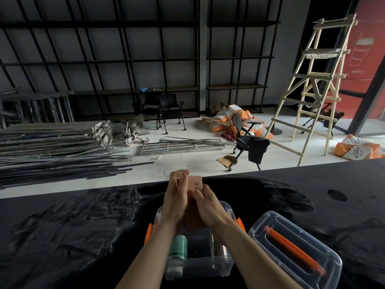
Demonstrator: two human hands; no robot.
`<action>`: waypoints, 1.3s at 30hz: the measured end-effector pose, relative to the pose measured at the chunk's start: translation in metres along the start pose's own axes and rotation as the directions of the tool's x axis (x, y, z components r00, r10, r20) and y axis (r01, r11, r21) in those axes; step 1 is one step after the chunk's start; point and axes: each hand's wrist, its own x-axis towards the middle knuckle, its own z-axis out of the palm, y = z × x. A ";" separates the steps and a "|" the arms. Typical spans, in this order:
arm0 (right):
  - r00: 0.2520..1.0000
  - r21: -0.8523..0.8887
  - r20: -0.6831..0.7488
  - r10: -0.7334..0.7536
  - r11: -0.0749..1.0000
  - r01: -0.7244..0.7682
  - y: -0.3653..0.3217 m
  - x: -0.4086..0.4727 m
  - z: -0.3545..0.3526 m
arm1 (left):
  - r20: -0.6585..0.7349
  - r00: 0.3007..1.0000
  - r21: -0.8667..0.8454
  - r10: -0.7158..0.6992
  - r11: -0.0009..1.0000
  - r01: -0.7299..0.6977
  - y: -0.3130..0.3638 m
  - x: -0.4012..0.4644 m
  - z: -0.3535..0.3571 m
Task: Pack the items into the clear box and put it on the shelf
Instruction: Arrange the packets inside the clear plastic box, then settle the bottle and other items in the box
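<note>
A clear box (200,268) with orange side latches stands open on the black table, close in front of me. Inside it, at the left, lies a green-capped bottle (177,250). Both hands are raised over the box's far end and share a small pink packet (195,185). My left hand (177,197) grips its left side and my right hand (205,202) pinches its lower right edge. The lower part of the packet is hidden behind my fingers. The box's clear lid (295,253) with an orange handle lies upside down to the right.
The black table (62,236) ends just beyond my hands. Beyond it on the floor lie metal bars (52,149), an office chair (248,140), orange sacks (231,117) and a wooden ladder (312,90). Black shelving (145,59) lines the far wall.
</note>
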 end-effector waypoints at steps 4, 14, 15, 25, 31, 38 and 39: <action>1.000 0.021 0.018 0.024 0.999 -0.024 -0.002 0.001 0.005 | -0.101 0.994 -0.089 -0.047 0.995 0.038 0.000 0.002 0.007; 0.990 -0.410 0.132 -0.040 0.907 0.092 -0.020 0.010 -0.045 | 0.043 0.999 0.294 -0.032 0.956 0.018 -0.018 0.007 0.010; 0.991 -0.458 0.127 -0.046 0.884 0.100 -0.022 0.012 -0.052 | 0.032 0.999 0.303 -0.035 0.953 0.023 -0.019 0.006 0.011; 0.969 -0.365 -0.245 -0.038 0.929 -0.056 -0.014 0.017 -0.092 | 0.553 0.785 0.828 -0.281 0.074 -0.556 -0.036 -0.016 0.005; 0.973 -0.293 -0.231 -0.022 0.955 -0.048 -0.009 0.010 -0.093 | 0.682 0.577 0.658 -0.450 0.031 -0.752 -0.054 -0.011 0.013; 0.991 -0.460 -0.135 -0.026 0.887 -0.039 -0.013 0.004 -0.089 | 0.726 0.587 0.570 -0.358 -0.163 -0.805 -0.073 -0.015 0.001; 0.992 -0.477 -0.125 -0.024 0.878 -0.039 -0.014 0.005 -0.089 | 0.731 0.586 0.563 -0.350 -0.176 -0.807 -0.073 -0.015 -0.003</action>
